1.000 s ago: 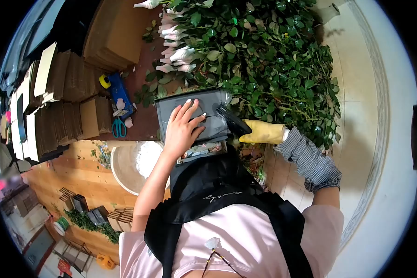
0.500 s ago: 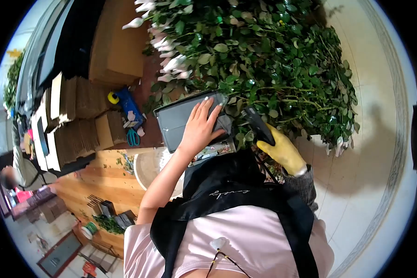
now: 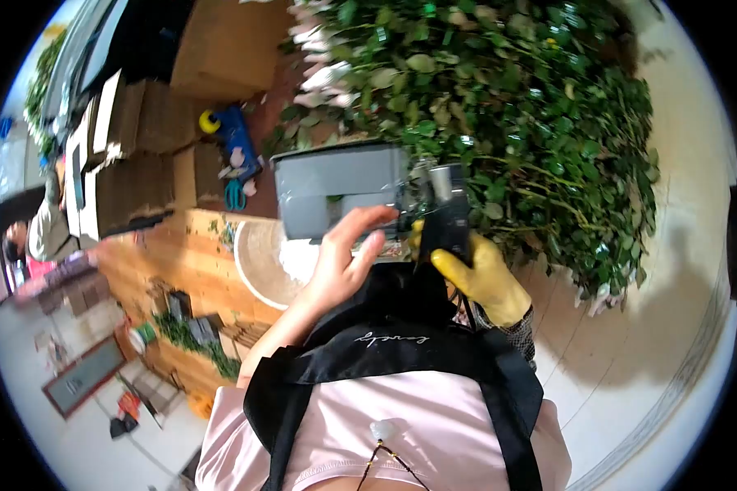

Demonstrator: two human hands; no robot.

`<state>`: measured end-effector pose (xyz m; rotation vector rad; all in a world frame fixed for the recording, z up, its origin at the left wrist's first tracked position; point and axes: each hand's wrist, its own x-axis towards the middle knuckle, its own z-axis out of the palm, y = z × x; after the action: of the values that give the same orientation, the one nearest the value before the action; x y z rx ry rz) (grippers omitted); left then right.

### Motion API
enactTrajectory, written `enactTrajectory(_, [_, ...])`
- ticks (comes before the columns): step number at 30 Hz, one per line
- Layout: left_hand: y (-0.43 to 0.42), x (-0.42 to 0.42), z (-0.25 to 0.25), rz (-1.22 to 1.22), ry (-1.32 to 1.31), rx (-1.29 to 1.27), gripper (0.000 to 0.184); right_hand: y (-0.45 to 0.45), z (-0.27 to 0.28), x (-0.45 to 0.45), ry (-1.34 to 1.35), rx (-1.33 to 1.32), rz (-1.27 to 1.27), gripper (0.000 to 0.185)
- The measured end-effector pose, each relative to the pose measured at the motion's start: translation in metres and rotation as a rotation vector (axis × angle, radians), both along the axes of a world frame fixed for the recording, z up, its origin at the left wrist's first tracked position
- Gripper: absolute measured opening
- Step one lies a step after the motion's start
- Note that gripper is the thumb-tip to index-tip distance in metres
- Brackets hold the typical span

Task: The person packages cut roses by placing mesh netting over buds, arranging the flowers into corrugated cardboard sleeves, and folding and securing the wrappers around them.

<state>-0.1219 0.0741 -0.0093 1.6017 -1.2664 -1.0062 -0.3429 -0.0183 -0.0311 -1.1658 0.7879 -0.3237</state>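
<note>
Bare and blurred, my left hand [image 3: 350,250] is at the lower right edge of a grey flat package [image 3: 319,176], its thumb and fingers apart with nothing seen between them. My right hand [image 3: 485,278], in a yellow glove, is closed around a black handheld device [image 3: 448,221] just right of the package. The device stands upright, its top end near the package's right edge. White wrapped flower heads [image 3: 326,69] lie above the package, joined to a big heap of leafy green stems [image 3: 508,123].
Stacked cardboard [image 3: 143,114] stands at the left, beside a blue tape dispenser [image 3: 239,139] and teal scissors [image 3: 235,195]. A round bin [image 3: 258,266] with white material is below the table edge. Another person [image 3: 45,233] is at the far left.
My left hand has lifted off the middle of the package and drawn down to its lower right edge. My right hand has brought the black device closer to the package and turned it upright.
</note>
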Motion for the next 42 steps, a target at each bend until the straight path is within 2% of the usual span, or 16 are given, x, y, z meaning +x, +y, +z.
enactTrajectory(2, [0.042,-0.001,-0.001,0.01,0.081,0.128,0.051,0.007,0.007,0.036,0.14,-0.153,0.211,0.042])
enactTrajectory(4, [0.06,-0.016,-0.001,0.304,0.303,0.208,0.06,0.031,0.013,0.078,0.324,-0.676,0.458,0.057])
enactTrajectory(8, [0.104,0.035,-0.023,0.648,0.481,0.139,0.073,0.045,0.017,0.13,0.108,-0.764,0.714,0.068])
enactTrajectory(11, [0.148,0.103,-0.081,0.832,0.198,0.338,0.07,0.031,0.022,0.172,-0.059,-0.338,0.853,0.056])
enactTrajectory(14, [0.152,0.146,-0.144,0.702,-0.487,0.278,0.069,0.027,0.002,0.241,-0.26,-0.277,0.574,0.048])
enactTrajectory(19, [0.107,0.189,-0.198,0.519,-0.614,0.337,0.077,0.001,-0.074,0.413,-0.114,-0.142,0.327,0.044])
enactTrajectory(20, [0.098,0.193,-0.197,0.489,-0.647,0.339,0.073,-0.006,-0.112,0.442,-0.072,-0.337,0.267,0.046])
enactTrajectory(22, [0.098,0.194,-0.201,0.563,-0.703,0.191,0.071,-0.02,-0.142,0.476,0.117,-0.246,0.467,0.046])
enactTrajectory(24, [0.105,0.198,-0.194,0.642,-0.655,0.018,0.062,-0.026,-0.15,0.465,-0.008,-1.516,0.83,0.037])
enactTrajectory(25, [0.116,0.198,-0.19,0.635,-0.636,0.017,0.062,-0.015,-0.129,0.46,0.014,-1.512,0.838,0.037])
enactTrajectory(27, [0.146,0.199,-0.185,0.68,-0.545,-0.019,0.054,0.015,-0.081,0.459,-0.01,-0.126,0.281,0.03])
enactTrajectory(33, [0.18,0.203,-0.201,0.743,-0.393,0.032,0.033,0.084,-0.121,0.412,0.221,0.131,0.36,0.026])
enactTrajectory(36, [0.177,0.214,-0.198,0.717,-0.404,-0.016,0.032,0.06,-0.209,0.418,0.725,-0.647,0.614,0.029])
enactTrajectory(37, [0.179,0.217,-0.198,0.704,-0.397,-0.027,0.032,0.06,-0.164,0.426,1.005,-0.889,0.845,0.031])
enactTrajectory(39, [0.181,0.222,-0.197,0.711,-0.402,-0.042,0.033,0.073,-0.127,0.401,0.343,0.016,0.491,0.031])
enactTrajectory(42, [0.188,0.226,-0.198,0.693,-0.37,-0.019,0.031,0.082,-0.009,0.376,0.116,0.115,0.28,0.032])
